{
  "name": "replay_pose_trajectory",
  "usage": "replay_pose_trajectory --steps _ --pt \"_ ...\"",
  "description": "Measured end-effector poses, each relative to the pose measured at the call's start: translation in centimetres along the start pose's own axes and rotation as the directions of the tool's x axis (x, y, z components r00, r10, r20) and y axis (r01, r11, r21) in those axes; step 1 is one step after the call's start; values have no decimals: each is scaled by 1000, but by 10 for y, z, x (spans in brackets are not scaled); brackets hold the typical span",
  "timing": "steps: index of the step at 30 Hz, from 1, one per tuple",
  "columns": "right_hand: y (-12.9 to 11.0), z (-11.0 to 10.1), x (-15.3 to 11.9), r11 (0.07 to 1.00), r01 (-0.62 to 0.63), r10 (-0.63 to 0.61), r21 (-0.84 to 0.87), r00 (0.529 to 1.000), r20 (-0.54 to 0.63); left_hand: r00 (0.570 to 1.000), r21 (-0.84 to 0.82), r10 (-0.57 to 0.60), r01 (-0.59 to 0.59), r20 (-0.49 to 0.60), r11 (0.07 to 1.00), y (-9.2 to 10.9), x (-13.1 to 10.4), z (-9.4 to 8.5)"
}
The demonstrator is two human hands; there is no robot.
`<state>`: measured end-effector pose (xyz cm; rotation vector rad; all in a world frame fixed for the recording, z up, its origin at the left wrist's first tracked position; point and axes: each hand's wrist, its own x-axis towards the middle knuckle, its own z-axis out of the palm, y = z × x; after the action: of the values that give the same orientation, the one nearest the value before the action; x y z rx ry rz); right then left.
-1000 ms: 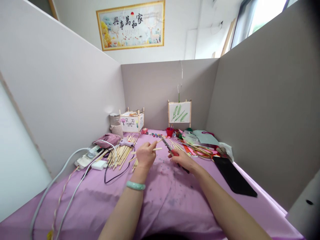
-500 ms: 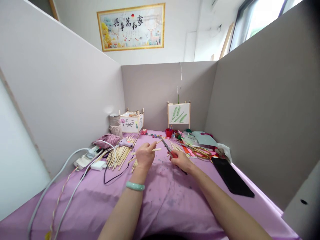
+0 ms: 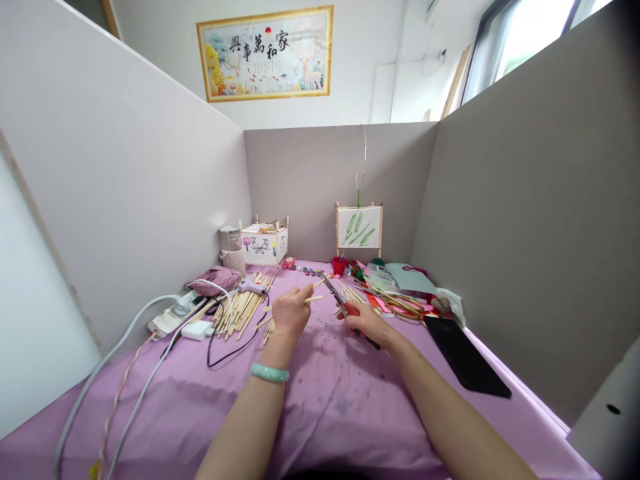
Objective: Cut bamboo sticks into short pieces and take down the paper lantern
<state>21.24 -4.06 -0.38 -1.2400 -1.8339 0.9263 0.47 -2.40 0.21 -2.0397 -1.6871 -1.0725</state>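
Observation:
My left hand [image 3: 291, 312], with a green bangle on its wrist, is closed round thin wooden sticks [image 3: 315, 298]. Their pale ends stick out to the right of the fingers and also to the left. In my right hand [image 3: 367, 323] is a pair of scissors [image 3: 332, 288] with grey metal blades and red and black handles. The blades point up and left, close to the stick ends; whether they touch cannot be made out. Left of my left hand lies a heap of wooden sticks [image 3: 243, 312], with a glue gun [image 3: 251, 287] on it.
A paper-sided stick frame [image 3: 263, 247] and a lantern with green leaves [image 3: 360, 228] stand at the back. Beside them are a red cup [image 3: 339, 266] and paint pots. A power strip [image 3: 173, 319] with cables lies left, a black flat object [image 3: 467, 357] right. Grey panels enclose the table.
My right hand has shifted slightly, and more of the black handle shows below it. My left hand stays in place with the sticks. The view has tilted a little.

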Motion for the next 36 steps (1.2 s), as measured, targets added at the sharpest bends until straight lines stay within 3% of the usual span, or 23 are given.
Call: replay_pose_trajectory --steps 9,20,30,36 --pt "-7 4 -4 1000 15 -15 0 1000 -11 1000 -50 -24 25 17 998 -1 1 -1" --pt "-8 8 1 986 70 -81 -153 994 -68 1000 -21 2 -2 -30 1000 -1 0 1" --pt "-7 4 -4 999 32 -33 -23 999 -25 1000 -54 -3 3 2 999 -3 1 3" --pt "-5 0 -4 998 27 -28 -63 1000 -4 1000 -135 13 -13 5 991 -4 2 3"
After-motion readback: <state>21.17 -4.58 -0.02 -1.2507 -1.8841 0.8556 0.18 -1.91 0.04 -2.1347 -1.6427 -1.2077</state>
